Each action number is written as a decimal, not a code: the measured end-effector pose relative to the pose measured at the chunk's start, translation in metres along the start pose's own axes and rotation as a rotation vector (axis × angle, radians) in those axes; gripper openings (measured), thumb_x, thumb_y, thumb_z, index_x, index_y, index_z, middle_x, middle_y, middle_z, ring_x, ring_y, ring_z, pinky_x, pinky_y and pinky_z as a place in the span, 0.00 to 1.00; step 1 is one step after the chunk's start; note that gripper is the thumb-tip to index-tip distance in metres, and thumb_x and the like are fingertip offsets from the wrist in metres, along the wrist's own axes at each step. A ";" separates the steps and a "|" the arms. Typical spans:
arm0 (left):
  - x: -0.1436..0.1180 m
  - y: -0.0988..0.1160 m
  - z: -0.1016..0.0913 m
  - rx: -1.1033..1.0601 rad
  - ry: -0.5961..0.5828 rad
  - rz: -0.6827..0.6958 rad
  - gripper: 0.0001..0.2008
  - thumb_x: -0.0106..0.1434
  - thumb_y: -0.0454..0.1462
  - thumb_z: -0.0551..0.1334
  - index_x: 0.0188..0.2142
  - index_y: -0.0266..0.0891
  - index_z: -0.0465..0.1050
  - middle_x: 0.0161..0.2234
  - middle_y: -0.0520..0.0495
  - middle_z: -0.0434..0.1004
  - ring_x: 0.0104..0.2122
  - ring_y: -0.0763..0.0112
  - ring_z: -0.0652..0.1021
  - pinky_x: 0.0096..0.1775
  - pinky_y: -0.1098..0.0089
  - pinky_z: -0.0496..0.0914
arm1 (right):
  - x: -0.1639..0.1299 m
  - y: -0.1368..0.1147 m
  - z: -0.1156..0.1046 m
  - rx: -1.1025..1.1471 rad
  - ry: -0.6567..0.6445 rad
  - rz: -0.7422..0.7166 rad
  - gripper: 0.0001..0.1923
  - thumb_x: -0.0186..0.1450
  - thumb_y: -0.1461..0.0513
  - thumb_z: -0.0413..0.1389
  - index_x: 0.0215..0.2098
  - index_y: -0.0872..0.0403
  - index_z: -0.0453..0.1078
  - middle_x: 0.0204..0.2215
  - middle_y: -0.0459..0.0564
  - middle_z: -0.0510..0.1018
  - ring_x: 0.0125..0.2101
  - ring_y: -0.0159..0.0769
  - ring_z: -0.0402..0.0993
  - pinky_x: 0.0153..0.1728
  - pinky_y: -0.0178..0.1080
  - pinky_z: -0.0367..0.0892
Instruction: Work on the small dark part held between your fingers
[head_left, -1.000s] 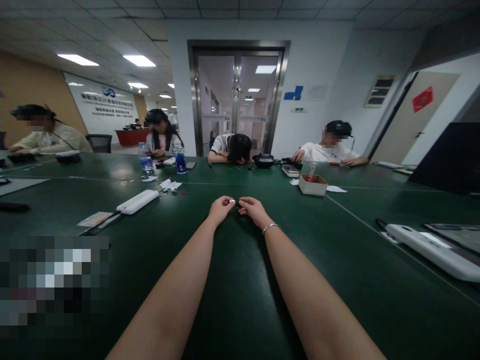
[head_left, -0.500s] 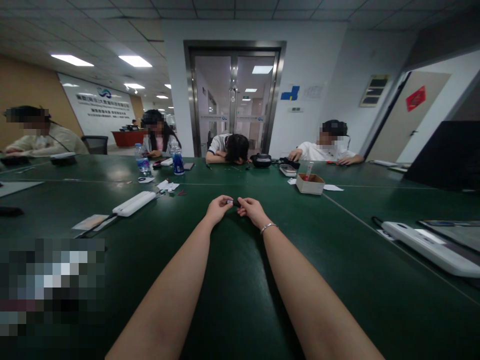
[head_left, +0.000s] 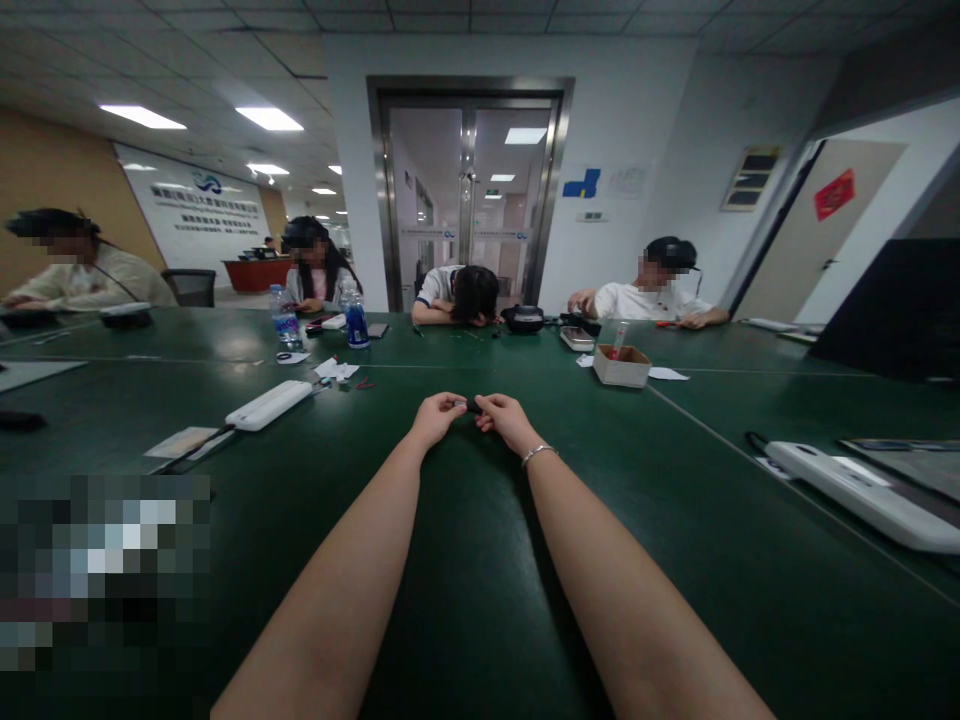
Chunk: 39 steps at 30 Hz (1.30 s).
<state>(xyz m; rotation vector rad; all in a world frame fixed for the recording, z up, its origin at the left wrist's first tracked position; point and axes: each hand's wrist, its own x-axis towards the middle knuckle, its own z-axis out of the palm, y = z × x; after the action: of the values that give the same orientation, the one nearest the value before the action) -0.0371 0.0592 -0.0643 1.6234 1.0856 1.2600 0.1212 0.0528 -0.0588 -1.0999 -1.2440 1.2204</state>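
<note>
My left hand point(head_left: 436, 420) and my right hand point(head_left: 508, 422) meet above the green table point(head_left: 487, 560), both arms stretched forward. Between the fingertips is a small dark object point(head_left: 472, 406), black with a silvery piece at its left end; its exact kind is too small to make out. The left thumb and fingers pinch the silvery end. On the other side, the right fingers close on the black part, and a bracelet circles that wrist.
On the left lie a white power bank-like case point(head_left: 268, 405) and paper scraps point(head_left: 336, 370), with two bottles point(head_left: 356, 318) behind. A small box point(head_left: 622, 368) stands ahead right; a white device point(head_left: 855, 490) lies right. Several people sit across the table.
My hands stay in nearly the same place, still pinching the small object. Across the table at right, a person's hand has shifted slightly left.
</note>
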 end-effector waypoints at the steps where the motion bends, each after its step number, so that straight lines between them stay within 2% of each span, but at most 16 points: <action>1: 0.000 -0.001 0.000 -0.005 -0.001 -0.011 0.09 0.53 0.33 0.65 0.36 0.34 0.74 0.33 0.43 0.79 0.33 0.68 0.77 0.42 0.64 0.70 | 0.000 0.000 0.000 0.000 -0.001 -0.001 0.07 0.64 0.64 0.58 0.29 0.60 0.67 0.15 0.46 0.72 0.15 0.25 0.69 0.15 0.24 0.65; 8: 0.002 -0.004 0.000 -0.023 0.001 -0.058 0.13 0.52 0.41 0.67 0.35 0.34 0.74 0.29 0.44 0.79 0.32 0.67 0.78 0.39 0.64 0.71 | 0.000 0.001 -0.001 0.013 -0.029 -0.014 0.05 0.64 0.65 0.57 0.30 0.59 0.67 0.15 0.44 0.72 0.15 0.25 0.69 0.16 0.24 0.66; 21: 0.003 0.000 -0.002 0.028 0.020 -0.067 0.17 0.52 0.47 0.65 0.32 0.34 0.75 0.26 0.44 0.78 0.28 0.69 0.76 0.32 0.69 0.69 | -0.001 0.001 0.002 0.004 -0.032 -0.056 0.04 0.62 0.66 0.58 0.33 0.58 0.66 0.19 0.44 0.73 0.15 0.25 0.69 0.16 0.25 0.66; 33: 0.000 0.006 0.000 0.034 0.022 -0.091 0.13 0.55 0.43 0.63 0.30 0.33 0.75 0.24 0.46 0.76 0.25 0.72 0.73 0.30 0.71 0.66 | -0.003 0.000 0.003 0.011 -0.032 -0.083 0.05 0.61 0.67 0.59 0.34 0.58 0.66 0.22 0.43 0.73 0.16 0.24 0.69 0.15 0.26 0.67; 39: 0.002 0.000 -0.002 0.105 0.009 -0.067 0.15 0.55 0.46 0.61 0.29 0.34 0.74 0.24 0.47 0.75 0.24 0.71 0.73 0.29 0.71 0.65 | -0.003 0.001 0.002 0.009 -0.050 -0.099 0.07 0.59 0.66 0.60 0.35 0.58 0.67 0.23 0.43 0.73 0.17 0.24 0.70 0.17 0.26 0.67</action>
<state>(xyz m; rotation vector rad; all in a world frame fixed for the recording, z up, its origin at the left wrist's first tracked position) -0.0389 0.0614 -0.0636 1.6463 1.2200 1.1844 0.1195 0.0499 -0.0599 -0.9943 -1.3143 1.1841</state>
